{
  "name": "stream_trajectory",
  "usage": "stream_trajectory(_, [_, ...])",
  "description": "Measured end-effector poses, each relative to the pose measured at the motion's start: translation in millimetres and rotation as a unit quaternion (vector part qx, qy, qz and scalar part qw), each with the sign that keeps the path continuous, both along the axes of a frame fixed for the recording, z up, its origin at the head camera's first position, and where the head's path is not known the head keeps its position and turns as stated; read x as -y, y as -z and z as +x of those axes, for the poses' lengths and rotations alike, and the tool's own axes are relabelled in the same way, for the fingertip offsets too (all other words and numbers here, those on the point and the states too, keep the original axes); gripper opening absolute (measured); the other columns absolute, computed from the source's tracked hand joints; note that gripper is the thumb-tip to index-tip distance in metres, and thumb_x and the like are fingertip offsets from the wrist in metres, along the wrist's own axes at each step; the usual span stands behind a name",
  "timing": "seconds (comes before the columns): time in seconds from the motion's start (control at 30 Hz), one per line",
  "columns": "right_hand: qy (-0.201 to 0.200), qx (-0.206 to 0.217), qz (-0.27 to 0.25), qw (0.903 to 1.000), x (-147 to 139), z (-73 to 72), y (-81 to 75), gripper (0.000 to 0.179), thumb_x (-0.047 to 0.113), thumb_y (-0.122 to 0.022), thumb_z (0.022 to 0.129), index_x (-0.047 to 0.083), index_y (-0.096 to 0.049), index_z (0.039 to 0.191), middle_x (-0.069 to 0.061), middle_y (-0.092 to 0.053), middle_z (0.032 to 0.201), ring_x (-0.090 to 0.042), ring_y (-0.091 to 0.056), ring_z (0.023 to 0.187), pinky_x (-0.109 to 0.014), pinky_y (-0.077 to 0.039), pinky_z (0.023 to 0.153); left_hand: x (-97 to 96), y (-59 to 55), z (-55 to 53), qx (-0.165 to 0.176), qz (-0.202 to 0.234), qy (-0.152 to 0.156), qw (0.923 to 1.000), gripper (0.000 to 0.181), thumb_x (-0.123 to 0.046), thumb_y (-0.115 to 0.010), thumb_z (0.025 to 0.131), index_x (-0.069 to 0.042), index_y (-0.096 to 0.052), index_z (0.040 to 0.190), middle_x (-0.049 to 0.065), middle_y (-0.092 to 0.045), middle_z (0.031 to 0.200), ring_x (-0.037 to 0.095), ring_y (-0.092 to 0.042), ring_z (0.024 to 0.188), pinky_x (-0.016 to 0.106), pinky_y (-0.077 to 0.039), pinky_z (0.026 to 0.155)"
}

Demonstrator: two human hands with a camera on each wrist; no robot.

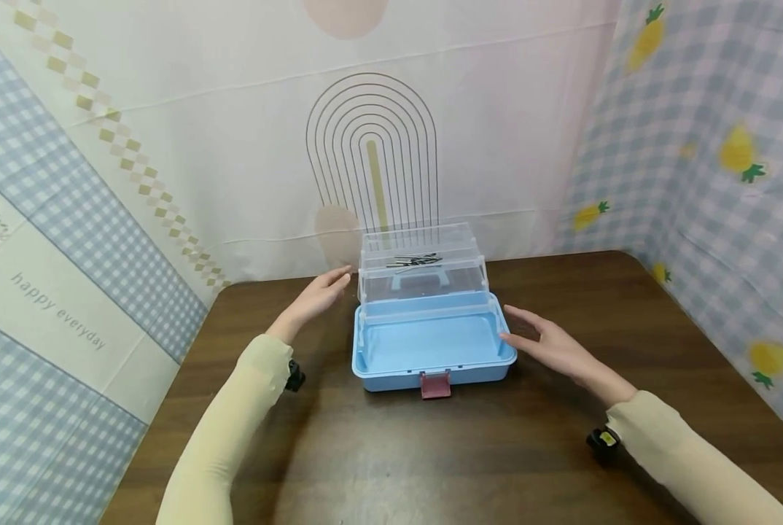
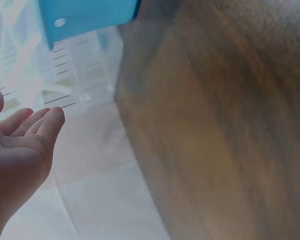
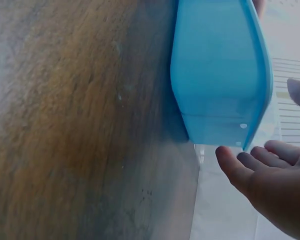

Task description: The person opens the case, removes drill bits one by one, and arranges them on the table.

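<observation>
A light blue toolbox (image 1: 431, 343) stands unfolded on the table, its clear tiered trays (image 1: 424, 281) raised toward the back. Several dark drill bits (image 1: 414, 260) lie in an upper tray. To the left of the trays is my left hand (image 1: 319, 295), fingers extended and holding nothing. My right hand (image 1: 549, 346) is beside the box's right end, thumb and fingers spread apart near the rim. In the right wrist view, the fingertips of the right hand (image 3: 270, 175) are close to the end of the blue box (image 3: 220, 75). A pink latch (image 1: 435, 384) hangs down at the front.
The brown wooden table (image 1: 391, 452) reaches back to a white patterned cloth (image 1: 254, 146) behind the box. Blue checked cloth with pineapples (image 1: 713, 182) hangs at the right, and more checked cloth (image 1: 83, 219) at the left.
</observation>
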State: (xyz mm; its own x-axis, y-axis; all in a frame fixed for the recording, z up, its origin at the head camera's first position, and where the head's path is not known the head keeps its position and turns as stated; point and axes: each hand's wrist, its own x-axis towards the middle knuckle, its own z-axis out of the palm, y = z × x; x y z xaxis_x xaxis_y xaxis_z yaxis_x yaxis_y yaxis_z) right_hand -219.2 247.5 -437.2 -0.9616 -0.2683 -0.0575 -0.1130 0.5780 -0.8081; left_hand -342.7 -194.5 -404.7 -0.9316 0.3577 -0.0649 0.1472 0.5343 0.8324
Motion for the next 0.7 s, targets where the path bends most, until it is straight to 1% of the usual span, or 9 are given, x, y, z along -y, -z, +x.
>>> stream_trajectory(0.07, [-0.01,-0.008,0.002,0.9999,2,-2.2,1.6,0.083,0.05,-0.063,0.097,0.01,-0.025,0.16,-0.024,-0.026,0.161,-0.047,-0.03,0.144,-0.065,-0.034,0.108,0.7,-5.5,1.2,-0.02,-0.019,0.003,0.9996,0.058,-0.037,-0.04,0.11,-0.007,-0.031,0.158,0.017,-0.03,0.162,0.042,-0.041,0.139,0.053,-0.031,0.115])
stream_trajectory(0.13, [-0.021,-0.02,0.003,0.9996,4,-4.2,3.9,0.087,0.048,-0.066,0.097,0.012,-0.021,0.162,-0.024,-0.021,0.163,-0.05,-0.03,0.143,-0.066,-0.034,0.107,1.3,-10.9,2.2,-0.038,-0.031,0.005,0.9988,0.056,-0.036,-0.042,0.11,-0.007,-0.034,0.157,0.015,-0.033,0.16,0.038,-0.037,0.143,0.052,-0.029,0.116])
stream_trajectory(0.23, [-0.039,-0.044,0.008,0.9982,7,-6.9,7.9,0.092,0.045,-0.07,0.095,0.01,-0.017,0.162,-0.023,-0.017,0.164,-0.049,-0.028,0.144,-0.066,-0.033,0.108,1.2,-19.5,3.3,-0.059,-0.048,0.009,0.9971,0.054,-0.034,-0.043,0.109,-0.007,-0.036,0.156,0.013,-0.037,0.159,0.032,-0.031,0.147,0.051,-0.027,0.118])
stream_trajectory(0.37, [-0.049,-0.069,0.029,0.996,9,-9.7,12.2,0.1,0.046,-0.074,0.091,0.009,-0.015,0.162,-0.023,-0.017,0.164,-0.046,-0.022,0.147,-0.067,-0.028,0.111,-0.9,-30.7,3.6,-0.066,-0.054,0.015,0.9962,0.055,-0.038,-0.044,0.109,-0.009,-0.037,0.156,0.011,-0.039,0.158,0.03,-0.032,0.147,0.05,-0.029,0.117])
stream_trajectory(0.63, [-0.057,-0.074,0.037,0.9949,10,-11.9,14.2,0.103,0.047,-0.076,0.089,0.009,-0.014,0.162,-0.023,-0.016,0.165,-0.045,-0.019,0.148,-0.066,-0.025,0.112,-6.5,-49.3,2.8,-0.09,-0.065,0.04,0.993,0.058,-0.038,-0.044,0.109,-0.006,-0.036,0.156,0.012,-0.038,0.159,0.03,-0.035,0.145,0.047,-0.031,0.116])
stream_trajectory(0.7, [-0.059,-0.074,0.038,0.9948,9,-11.9,14.6,0.104,0.048,-0.076,0.089,0.009,-0.014,0.162,-0.023,-0.015,0.165,-0.045,-0.019,0.149,-0.066,-0.024,0.113,-8.7,-54.0,2.8,-0.09,-0.064,0.042,0.993,0.058,-0.04,-0.045,0.108,-0.008,-0.037,0.156,0.011,-0.038,0.159,0.029,-0.036,0.145,0.047,-0.033,0.115])
